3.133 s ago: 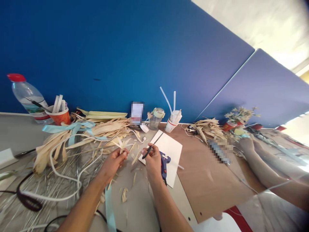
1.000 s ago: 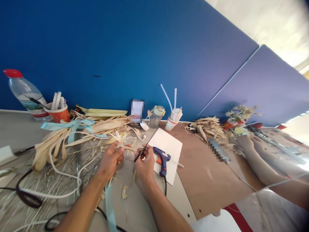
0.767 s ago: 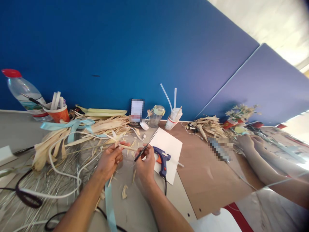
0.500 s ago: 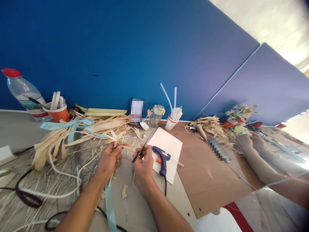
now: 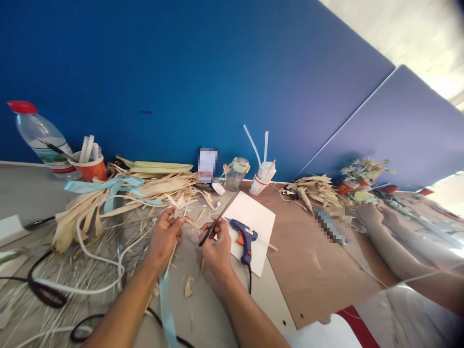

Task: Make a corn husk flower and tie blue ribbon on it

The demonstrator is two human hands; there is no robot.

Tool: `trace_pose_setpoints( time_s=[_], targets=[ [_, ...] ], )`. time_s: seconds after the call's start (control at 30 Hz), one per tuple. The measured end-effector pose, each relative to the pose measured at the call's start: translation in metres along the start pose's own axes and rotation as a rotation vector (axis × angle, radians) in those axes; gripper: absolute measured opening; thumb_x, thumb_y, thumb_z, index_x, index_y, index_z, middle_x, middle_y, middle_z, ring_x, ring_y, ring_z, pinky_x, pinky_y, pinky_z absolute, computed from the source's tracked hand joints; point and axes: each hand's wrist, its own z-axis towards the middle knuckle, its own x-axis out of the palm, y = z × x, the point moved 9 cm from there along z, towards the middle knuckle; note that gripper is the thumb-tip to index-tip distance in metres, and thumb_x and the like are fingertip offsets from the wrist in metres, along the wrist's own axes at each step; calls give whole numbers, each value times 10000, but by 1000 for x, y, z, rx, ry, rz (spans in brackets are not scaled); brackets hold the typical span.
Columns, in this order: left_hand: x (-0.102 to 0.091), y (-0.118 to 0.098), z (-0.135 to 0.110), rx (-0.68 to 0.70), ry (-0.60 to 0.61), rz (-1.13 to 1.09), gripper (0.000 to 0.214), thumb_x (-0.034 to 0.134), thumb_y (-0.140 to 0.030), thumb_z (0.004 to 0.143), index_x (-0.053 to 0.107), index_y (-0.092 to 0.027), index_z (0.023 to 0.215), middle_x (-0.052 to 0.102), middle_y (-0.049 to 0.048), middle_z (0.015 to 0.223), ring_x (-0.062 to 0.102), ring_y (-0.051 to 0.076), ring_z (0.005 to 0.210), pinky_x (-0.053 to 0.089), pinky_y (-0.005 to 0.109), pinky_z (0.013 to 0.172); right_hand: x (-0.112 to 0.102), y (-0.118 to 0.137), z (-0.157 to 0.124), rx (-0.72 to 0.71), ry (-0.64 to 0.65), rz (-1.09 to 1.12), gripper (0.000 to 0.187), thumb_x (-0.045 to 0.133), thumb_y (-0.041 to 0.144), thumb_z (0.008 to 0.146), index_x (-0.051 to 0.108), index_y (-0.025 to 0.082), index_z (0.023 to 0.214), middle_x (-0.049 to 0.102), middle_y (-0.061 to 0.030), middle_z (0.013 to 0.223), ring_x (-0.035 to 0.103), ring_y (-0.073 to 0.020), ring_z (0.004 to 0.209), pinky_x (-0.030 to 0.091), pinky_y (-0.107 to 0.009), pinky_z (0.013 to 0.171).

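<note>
A small flower of pale dried corn husk (image 5: 177,204) stands up from the pinched fingers of my left hand (image 5: 167,237). One husk strip (image 5: 192,223) reaches from it toward my right hand (image 5: 216,249). My right hand is closed around slim black tweezers (image 5: 210,231), whose thin tip points up and away over a white sheet (image 5: 266,220). Whether the right fingers also grip the strip's end, I cannot tell. Just right of that hand, a blue glue gun (image 5: 246,238) lies on the sheet.
Bundled husks (image 5: 87,212), a white cable (image 5: 81,241) and thin clear strands cover the left side. Along the back stand a bottle (image 5: 45,137), an orange cup (image 5: 90,169), a jar (image 5: 236,175) and a white cup (image 5: 259,185). Another person's arms (image 5: 395,237) rest at right.
The whole view has shifted slightly, so things appear a little farther right. Both hands keep nearly the same pose, the left on the husk flower and the right on the tweezers.
</note>
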Motion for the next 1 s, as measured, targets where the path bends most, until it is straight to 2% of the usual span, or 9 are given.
trace_pose_setpoints(
  time_s=[0.13,0.33,0.43,0.5,0.6,0.7,0.77,0.9,1.0],
  targets=[
    [3,2,0,-12,43,77,454,720,-357,649,449,-236,992,630,-63,621,379,72,380,267,199,396,-3,-4,2,106,-24,163,366,596,192,673,472,184,1017,627,8,741,537,-126,612,436,-262,572],
    [14,-1,-5,-8,106,135,332,743,-339,641,514,-208,843,576,-59,556,351,71,386,234,208,396,17,-13,0,240,121,288,339,617,194,651,489,195,966,559,62,618,497,-100,517,395,-217,483],
    [16,-3,-7,-32,95,36,308,727,-375,659,594,-183,860,482,-79,488,273,55,376,192,208,397,11,-19,1,263,32,314,359,624,206,647,471,199,972,557,64,637,494,-93,506,381,-208,466],
    [16,-2,-7,-59,91,-22,318,715,-394,669,641,-162,873,468,-71,484,232,48,382,177,214,400,3,-24,2,280,-55,324,369,630,212,653,453,204,976,566,61,662,503,-90,510,390,-211,478],
    [19,4,-9,-112,124,-16,300,730,-392,651,681,-130,788,465,-49,478,223,47,391,157,227,398,-4,-29,2,286,-138,335,364,627,216,673,442,208,985,582,51,702,523,-95,539,411,-222,503],
    [24,16,-12,-190,179,5,344,765,-362,619,701,-139,873,470,-56,485,244,44,391,163,214,400,0,-31,0,287,-155,393,374,634,216,677,435,212,994,593,50,711,540,-101,554,420,-232,522],
    [31,22,-16,-237,241,20,374,772,-349,620,699,-152,930,537,-37,546,302,48,409,203,203,410,5,-33,-1,302,-152,462,384,647,205,672,428,210,987,609,46,717,570,-109,592,441,-243,563],
    [37,20,-18,-186,265,83,330,813,-327,559,696,-151,813,646,22,729,483,99,556,328,209,492,12,-37,-3,339,-168,567,381,656,172,663,425,206,963,616,56,697,602,-114,640,465,-248,623],
    [31,19,-14,-141,205,116,317,822,-345,526,669,-147,720,610,-5,634,465,98,528,315,210,481,16,-38,-4,349,-151,580,367,661,187,658,435,206,946,618,57,683,597,-112,615,462,-241,604]
  ],
)
